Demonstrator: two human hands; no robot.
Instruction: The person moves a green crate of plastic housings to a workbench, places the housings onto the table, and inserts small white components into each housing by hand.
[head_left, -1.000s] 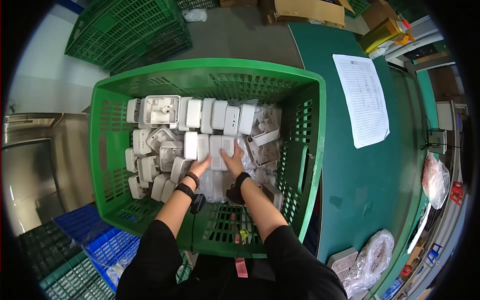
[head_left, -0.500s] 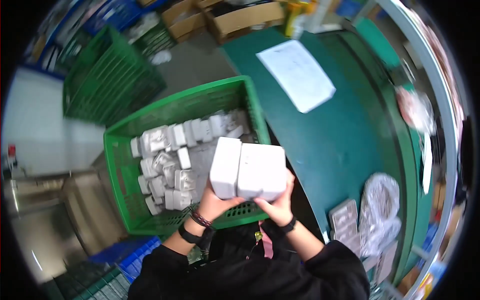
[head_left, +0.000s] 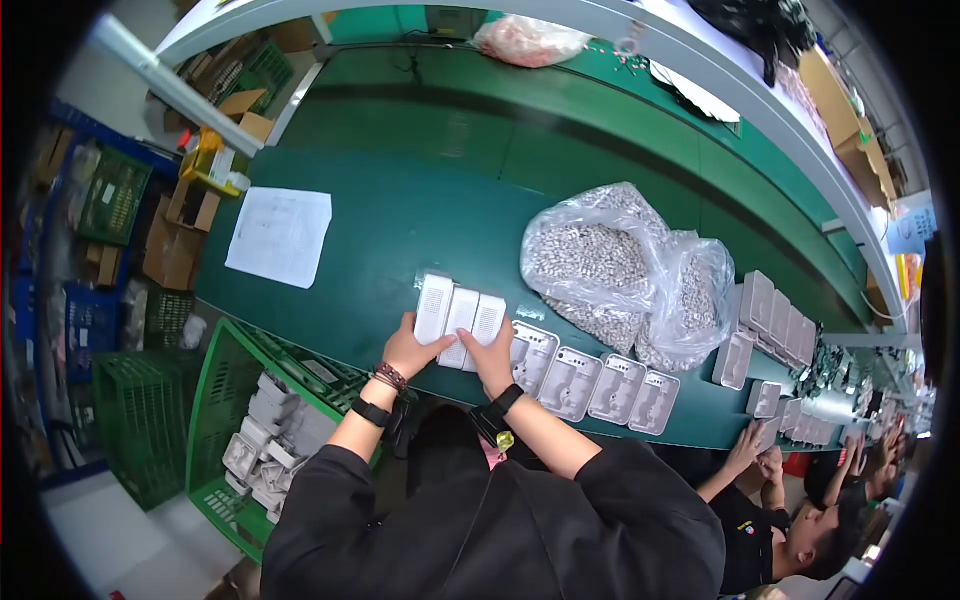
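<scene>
Three white plastic housings (head_left: 461, 312) stand side by side, pressed together between my two hands at the near edge of the green table (head_left: 400, 225). Slotted vents show on their upward faces. My left hand (head_left: 412, 350) grips the row from the left, its thumb across the near side. From the right, my right hand (head_left: 490, 356) closes round the other end. Whether the housings rest on the tabletop or hover just above it, I cannot tell. Just right of them lies a row of open, hollow housings (head_left: 570, 383), insides facing up.
Behind the row sit clear bags (head_left: 600, 255) of small pale parts. A paper sheet (head_left: 280, 236) lies on the left. The green crate (head_left: 215, 390) at lower left holds more housings. More housings (head_left: 775, 320) are stacked farther right, near a co-worker's hands (head_left: 745, 450). A metal shelf frame (head_left: 690, 60) spans above.
My view has swung right, from over the crate to the table. Both hands have carried the white housings from above the crate to the table's near edge.
</scene>
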